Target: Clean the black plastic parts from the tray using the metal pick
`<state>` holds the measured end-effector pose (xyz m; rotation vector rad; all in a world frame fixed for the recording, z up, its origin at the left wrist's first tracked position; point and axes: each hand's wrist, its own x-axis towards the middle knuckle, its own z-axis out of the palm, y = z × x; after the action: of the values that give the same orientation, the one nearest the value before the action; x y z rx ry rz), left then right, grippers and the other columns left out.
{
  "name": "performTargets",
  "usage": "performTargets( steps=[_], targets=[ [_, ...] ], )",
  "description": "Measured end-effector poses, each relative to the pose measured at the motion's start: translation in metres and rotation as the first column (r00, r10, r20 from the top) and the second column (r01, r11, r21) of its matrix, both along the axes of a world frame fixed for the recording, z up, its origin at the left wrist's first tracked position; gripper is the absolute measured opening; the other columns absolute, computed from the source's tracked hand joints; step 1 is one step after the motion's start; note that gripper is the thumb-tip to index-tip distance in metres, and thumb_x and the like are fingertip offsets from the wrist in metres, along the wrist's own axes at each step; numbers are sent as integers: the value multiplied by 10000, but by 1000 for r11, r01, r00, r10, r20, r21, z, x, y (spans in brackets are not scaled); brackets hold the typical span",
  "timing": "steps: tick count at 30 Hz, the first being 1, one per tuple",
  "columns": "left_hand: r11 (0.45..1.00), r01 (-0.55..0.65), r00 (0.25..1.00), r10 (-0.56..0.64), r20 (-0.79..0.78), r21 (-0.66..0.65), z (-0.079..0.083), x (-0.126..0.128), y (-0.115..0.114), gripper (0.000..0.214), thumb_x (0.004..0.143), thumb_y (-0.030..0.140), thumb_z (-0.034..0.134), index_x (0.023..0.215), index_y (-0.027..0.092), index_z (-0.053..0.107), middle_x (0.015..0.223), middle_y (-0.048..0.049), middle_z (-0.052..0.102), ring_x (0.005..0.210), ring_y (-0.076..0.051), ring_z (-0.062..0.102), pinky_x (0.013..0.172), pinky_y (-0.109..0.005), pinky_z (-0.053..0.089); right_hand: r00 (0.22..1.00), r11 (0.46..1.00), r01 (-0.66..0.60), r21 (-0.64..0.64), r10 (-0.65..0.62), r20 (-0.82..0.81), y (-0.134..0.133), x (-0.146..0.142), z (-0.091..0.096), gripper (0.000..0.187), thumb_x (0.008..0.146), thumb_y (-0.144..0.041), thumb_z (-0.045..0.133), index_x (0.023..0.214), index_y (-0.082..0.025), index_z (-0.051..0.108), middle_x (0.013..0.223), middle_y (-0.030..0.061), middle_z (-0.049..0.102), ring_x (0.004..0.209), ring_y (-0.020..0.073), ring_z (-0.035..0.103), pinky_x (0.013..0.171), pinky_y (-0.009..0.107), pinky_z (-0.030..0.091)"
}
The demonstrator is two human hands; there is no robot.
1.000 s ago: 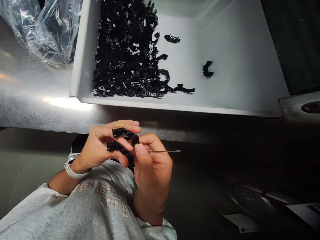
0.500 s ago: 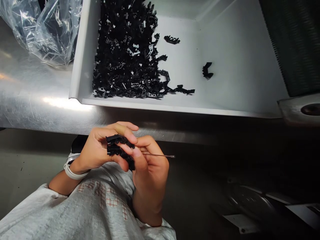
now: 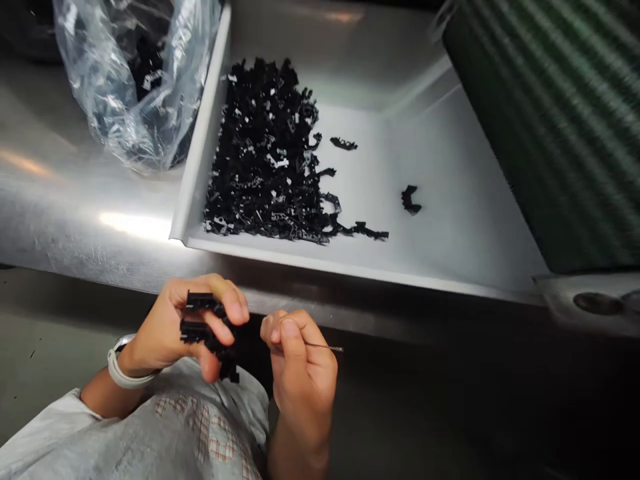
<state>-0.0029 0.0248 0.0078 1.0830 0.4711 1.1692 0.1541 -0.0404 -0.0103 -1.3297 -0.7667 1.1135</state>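
Observation:
My left hand (image 3: pixel 185 327) is closed around black plastic parts (image 3: pixel 200 331), which look like two small brackets held one beside the other between its fingers. To its right, and apart from it, my right hand (image 3: pixel 303 360) pinches a thin metal rod (image 3: pixel 325 347) between thumb and fingers. The rod's narrow tip points to the right; its other end is hidden in the hand. Both hands are in front of the bench edge, below a white tray (image 3: pixel 320 263). A heap of similar small black parts (image 3: pixel 265 160) fills the tray's left side.
Two loose black pieces, one curved (image 3: pixel 410 200) and one longer (image 3: pixel 344 143), lie on the tray floor. A clear plastic bag (image 3: pixel 145 127) with black parts stands left of the tray on the metal bench (image 3: pixel 65 233). A dark green ribbed surface (image 3: pixel 565 133) rises at the right.
My hands have come apart: the right hand with the rod has drawn away from the black parts in my left hand. The camera view has shifted, so the tray appears lower.

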Motion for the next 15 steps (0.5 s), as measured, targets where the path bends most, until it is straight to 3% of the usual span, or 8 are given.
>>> performTargets(
  steps=[2,4,6,8,10,12,13,15],
  targets=[
    [985,-104,982,124,-144,140,18,-23,9,228,672,370,899,889,386,827,838,24,766,731,-132,685,637,-266,585,1000,1000,6,12,-7,15,3,5,-5,404,967,-459,589,653,-212,525,619,-40,432,596,119,416,567,263,368],
    [926,-214,911,304,-280,310,41,-45,34,236,667,366,909,888,358,825,908,36,783,705,-129,679,557,-263,570,1000,998,22,52,-22,11,8,10,-10,428,958,-462,594,626,-214,491,598,-46,392,569,116,387,538,260,360],
    [843,-338,762,506,-403,419,65,-63,79,157,722,247,881,844,315,811,969,66,776,750,-116,689,652,-261,606,1000,997,23,75,-24,8,12,12,-13,444,948,-471,600,610,-214,471,584,-51,365,547,111,367,516,253,352],
    [700,-439,626,688,-366,564,82,-78,139,170,663,222,911,770,249,781,881,79,766,799,-100,669,758,-233,589,1000,997,18,75,-19,18,13,13,-16,453,935,-491,610,605,-213,474,576,-52,364,539,108,368,507,249,352],
    [714,-433,486,699,-525,551,88,-91,198,321,569,239,952,829,207,767,845,97,758,857,-96,646,858,-209,544,999,997,22,67,-24,34,11,12,-18,459,922,-517,619,606,-210,493,577,-47,388,543,110,386,512,249,363],
    [775,-375,436,632,-641,509,83,-100,237,594,484,214,970,1038,185,757,921,109,771,803,-77,601,977,-219,479,998,998,34,54,-37,47,6,11,-20,454,917,-526,625,613,-207,518,588,-38,423,557,113,414,529,253,379],
    [786,-358,437,618,-654,503,79,-101,245,699,444,179,975,1103,178,744,965,107,773,778,-72,583,1010,-228,456,998,998,38,43,-41,53,4,11,-21,449,917,-525,627,617,-205,529,593,-34,438,564,114,424,537,254,383],
    [780,-284,438,623,-649,557,72,-98,240,789,522,188,955,1261,226,683,1133,108,743,785,-70,583,1054,-218,412,996,998,58,17,-59,61,-1,10,-23,449,913,-530,629,619,-202,540,597,-30,458,566,112,431,540,252,383]
  ],
)
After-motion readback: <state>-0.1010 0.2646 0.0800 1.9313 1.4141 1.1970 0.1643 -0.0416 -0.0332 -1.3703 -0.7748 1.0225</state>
